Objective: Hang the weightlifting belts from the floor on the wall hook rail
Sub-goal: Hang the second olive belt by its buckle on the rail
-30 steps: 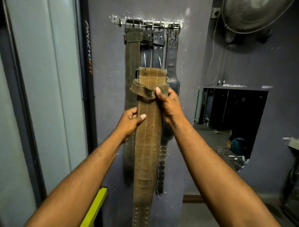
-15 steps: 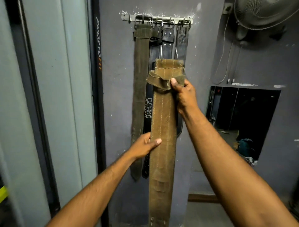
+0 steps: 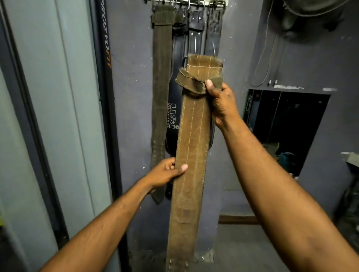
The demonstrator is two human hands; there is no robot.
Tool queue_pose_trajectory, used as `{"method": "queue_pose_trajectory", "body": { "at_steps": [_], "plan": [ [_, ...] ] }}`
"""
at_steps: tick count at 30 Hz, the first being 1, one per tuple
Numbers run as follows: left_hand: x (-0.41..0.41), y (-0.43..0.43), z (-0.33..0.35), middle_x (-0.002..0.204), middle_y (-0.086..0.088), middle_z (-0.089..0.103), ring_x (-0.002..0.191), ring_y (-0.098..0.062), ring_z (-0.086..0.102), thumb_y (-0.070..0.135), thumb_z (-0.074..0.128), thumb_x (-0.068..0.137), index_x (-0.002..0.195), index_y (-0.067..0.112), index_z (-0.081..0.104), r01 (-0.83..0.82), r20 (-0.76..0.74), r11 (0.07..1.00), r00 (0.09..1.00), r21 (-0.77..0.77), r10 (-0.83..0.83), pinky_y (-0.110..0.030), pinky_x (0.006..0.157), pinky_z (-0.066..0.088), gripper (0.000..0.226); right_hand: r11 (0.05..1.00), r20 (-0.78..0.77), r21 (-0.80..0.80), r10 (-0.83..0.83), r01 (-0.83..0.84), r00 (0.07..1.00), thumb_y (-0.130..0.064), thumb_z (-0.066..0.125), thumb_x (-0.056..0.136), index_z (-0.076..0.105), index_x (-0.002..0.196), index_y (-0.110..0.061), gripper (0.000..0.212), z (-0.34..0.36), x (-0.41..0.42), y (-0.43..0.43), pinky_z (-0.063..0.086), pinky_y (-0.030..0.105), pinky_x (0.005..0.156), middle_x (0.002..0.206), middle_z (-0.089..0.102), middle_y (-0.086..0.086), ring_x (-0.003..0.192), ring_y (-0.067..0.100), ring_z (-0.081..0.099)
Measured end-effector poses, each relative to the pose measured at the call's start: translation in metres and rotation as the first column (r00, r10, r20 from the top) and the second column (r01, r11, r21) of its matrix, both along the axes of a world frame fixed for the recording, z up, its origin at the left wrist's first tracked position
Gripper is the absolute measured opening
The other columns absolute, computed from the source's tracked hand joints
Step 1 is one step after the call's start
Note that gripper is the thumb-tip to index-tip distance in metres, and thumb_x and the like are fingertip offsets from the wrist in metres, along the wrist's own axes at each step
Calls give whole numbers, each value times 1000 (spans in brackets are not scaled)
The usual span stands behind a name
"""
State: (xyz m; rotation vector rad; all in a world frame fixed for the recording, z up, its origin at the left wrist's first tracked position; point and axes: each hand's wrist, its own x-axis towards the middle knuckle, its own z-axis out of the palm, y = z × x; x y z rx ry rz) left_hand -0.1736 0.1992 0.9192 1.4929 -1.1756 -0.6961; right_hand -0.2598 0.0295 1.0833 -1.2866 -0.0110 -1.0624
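I hold a tan suede weightlifting belt (image 3: 191, 147) upright in front of the wall. My right hand (image 3: 221, 102) grips its upper end, thumb pressed on the loose keeper loop. My left hand (image 3: 167, 172) pinches the belt's left edge lower down. The metal hook rail (image 3: 194, 2) runs along the top edge of the view, well above the belt's top end. Several belts hang from it: an olive suede belt (image 3: 160, 81), a black belt marked USI (image 3: 172, 116) and darker leather belts (image 3: 196, 33) behind the tan one.
A pale door and dark frame (image 3: 104, 116) stand at the left. A wall opening (image 3: 287, 128) into a dark room lies at the right, with a fan (image 3: 310, 9) and cables above it. Bare concrete floor (image 3: 242, 246) shows below.
My left hand has slid down the belt from near the top to about its middle. The view has moved closer to the wall, so the rail sits at the frame's top edge.
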Motion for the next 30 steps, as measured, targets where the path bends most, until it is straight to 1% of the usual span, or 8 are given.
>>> {"method": "queue_pose_trajectory", "body": {
  "at_steps": [2,5,8,13,16,20,27,30],
  "plan": [
    [0,-1,32,90,3,70,72,-1,68,33,52,100,109,12,61,-74,-46,990,997,-119,69,-18,67,51,24,998,5,-39,50,-50,999,-11,65,93,59,125,-5,34,-3,-1,1,57,46,94,117,69,14,106,26,68],
    [2,-6,101,102,-5,73,93,-22,68,59,57,89,107,12,65,-184,-147,934,979,-306,144,-37,87,49,51,991,-39,-101,83,-87,996,-8,66,91,55,126,-10,36,-15,1,11,58,39,89,118,67,10,107,23,67],
    [7,-9,151,105,-3,76,105,-22,69,53,61,89,100,20,69,-272,-222,893,954,-358,201,-44,100,51,35,985,-98,-122,111,-122,989,-6,67,90,54,122,-11,35,-26,2,16,58,38,89,118,67,11,108,24,67],
    [17,-7,164,90,-7,75,89,-21,71,42,69,88,96,10,69,-286,-246,923,943,-257,224,-39,94,57,34,973,-260,-150,134,-177,956,-7,69,89,53,129,-13,44,-34,-7,8,54,45,100,130,62,14,119,28,62],
    [22,-8,169,89,-6,76,84,-18,73,21,64,94,108,2,66,-292,-329,884,929,-365,171,-29,74,61,24,950,-376,-238,103,-203,921,-5,69,88,53,132,-17,48,-39,-11,4,55,40,97,129,60,8,121,26,60],
    [27,-18,168,108,-12,73,91,-18,74,1,50,98,130,8,56,-425,-298,786,901,-449,316,-29,77,62,33,902,-467,-345,75,-260,881,-2,67,89,52,131,-30,53,-44,-14,8,55,24,87,127,61,-2,116,12,61],
    [26,-31,157,106,-12,73,91,-19,73,3,49,99,128,10,59,-432,-286,750,900,-501,328,-37,86,61,31,851,-367,-519,-133,-84,921,1,74,82,13,156,-37,102,-38,-18,9,46,32,106,152,37,-3,127,8,49],
    [27,-36,153,112,-12,72,97,-19,71,5,49,100,131,12,58,-351,-167,806,936,-477,309,-36,88,60,33,710,-284,-704,-275,-4,918,-4,75,83,25,153,-33,91,-35,-21,5,36,25,110,158,29,-4,134,2,35]
  ]
}}
